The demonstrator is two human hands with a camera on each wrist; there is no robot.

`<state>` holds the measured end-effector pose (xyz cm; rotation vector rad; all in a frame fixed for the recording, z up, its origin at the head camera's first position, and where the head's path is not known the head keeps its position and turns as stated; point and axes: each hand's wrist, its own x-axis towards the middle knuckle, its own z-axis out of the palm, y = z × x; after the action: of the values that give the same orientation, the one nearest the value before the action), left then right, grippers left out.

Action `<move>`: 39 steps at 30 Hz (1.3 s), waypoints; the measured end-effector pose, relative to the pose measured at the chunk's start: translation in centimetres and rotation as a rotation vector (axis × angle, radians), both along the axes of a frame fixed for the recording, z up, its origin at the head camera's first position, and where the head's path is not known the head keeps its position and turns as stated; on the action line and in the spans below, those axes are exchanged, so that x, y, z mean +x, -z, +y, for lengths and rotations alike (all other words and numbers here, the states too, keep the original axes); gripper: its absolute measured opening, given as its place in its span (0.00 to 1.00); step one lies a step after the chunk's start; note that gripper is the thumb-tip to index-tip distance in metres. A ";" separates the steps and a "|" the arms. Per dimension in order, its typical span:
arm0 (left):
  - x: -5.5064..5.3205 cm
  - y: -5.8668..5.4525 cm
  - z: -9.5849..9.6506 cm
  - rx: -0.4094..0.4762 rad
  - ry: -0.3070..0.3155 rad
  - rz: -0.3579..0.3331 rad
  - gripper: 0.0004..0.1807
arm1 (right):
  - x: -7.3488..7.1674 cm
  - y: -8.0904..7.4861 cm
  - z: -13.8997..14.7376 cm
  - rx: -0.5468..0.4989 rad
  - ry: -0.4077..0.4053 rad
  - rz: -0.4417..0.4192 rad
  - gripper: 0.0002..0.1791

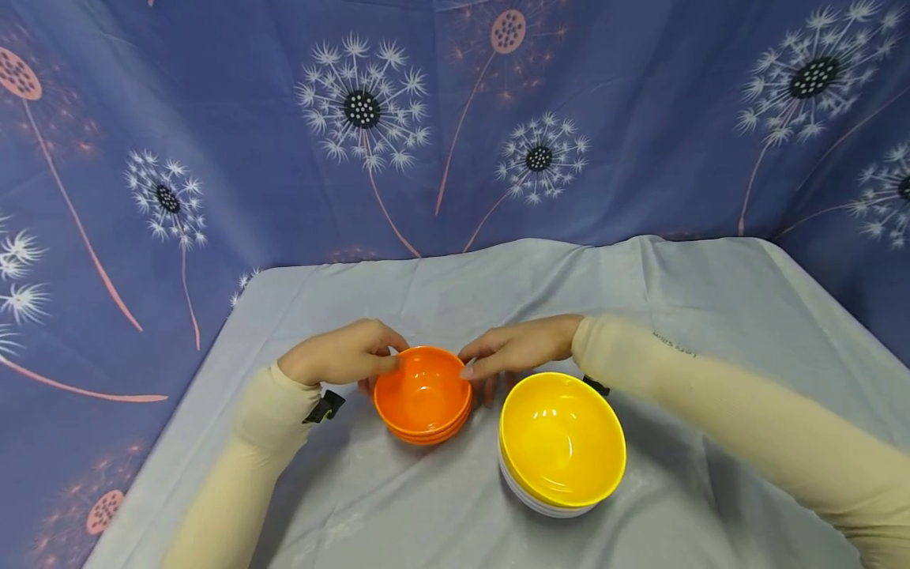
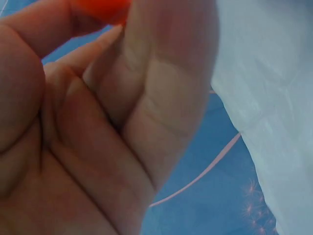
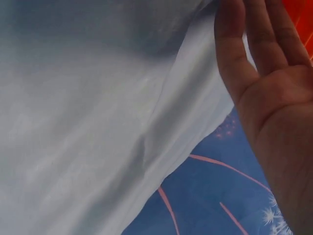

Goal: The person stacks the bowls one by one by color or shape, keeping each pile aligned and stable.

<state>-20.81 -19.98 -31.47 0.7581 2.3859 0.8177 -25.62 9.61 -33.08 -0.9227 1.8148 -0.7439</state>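
Observation:
A stack of glossy orange bowls [image 1: 424, 391] stands on the cloth, several rims showing at its front. At its left side, my left hand [image 1: 348, 353] grips the stack, thumb at the rim and fingers round the outer wall. In the left wrist view, orange [image 2: 105, 7] shows at the curled fingers. My right hand [image 1: 517, 348] is at the stack's right rim, its thumb and index finger touching or nearly touching it. The right wrist view shows these fingers fairly straight, with an orange bowl [image 3: 301, 22] beside them.
A larger yellow bowl [image 1: 562, 442] sits on white bowls [image 1: 543, 506] right of the orange stack, below my right wrist. Grey-white cloth [image 1: 398, 506] with creases covers the table. Blue dandelion-print fabric [image 1: 455, 126] hangs behind and at the sides.

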 end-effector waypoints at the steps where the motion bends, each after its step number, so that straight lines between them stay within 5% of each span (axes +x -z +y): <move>1: 0.0 0.0 0.2 -0.002 0.003 0.019 0.18 | 0.0 0.0 0.1 -0.013 0.004 0.011 0.23; 4: 0.0 -0.1 0.8 0.006 -0.056 0.026 0.19 | 0.0 0.1 0.3 -0.065 0.043 0.051 0.21; 9: 0.5 -0.3 1.6 0.114 -0.261 0.011 0.19 | 0.2 -1.1 0.9 -0.167 0.158 0.137 0.19; 15: 1.4 -3.0 4.4 0.284 -0.353 0.193 0.18 | 2.2 -5.6 3.5 -0.247 0.293 0.352 0.19; 20: 3.6 -6.9 8.1 0.345 -0.280 0.345 0.16 | 6.8 -9.3 6.8 -0.363 0.447 0.446 0.18; 25: 6.7 -9.0 10.6 0.348 -0.158 0.408 0.13 | 11.8 -10.6 9.2 -0.415 0.486 0.542 0.21; 30: 8.7 -8.8 12.4 0.304 -0.084 0.424 0.12 | 14.7 -9.8 10.5 -0.341 0.502 0.705 0.22; 39: 8.3 -6.2 14.4 0.228 0.032 0.538 0.11 | 15.4 -7.0 11.9 -0.325 0.459 0.651 0.18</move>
<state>-12.47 -5.55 -25.22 1.2355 2.7600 0.9798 -10.22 21.51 -26.08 -1.0468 2.5835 -1.1391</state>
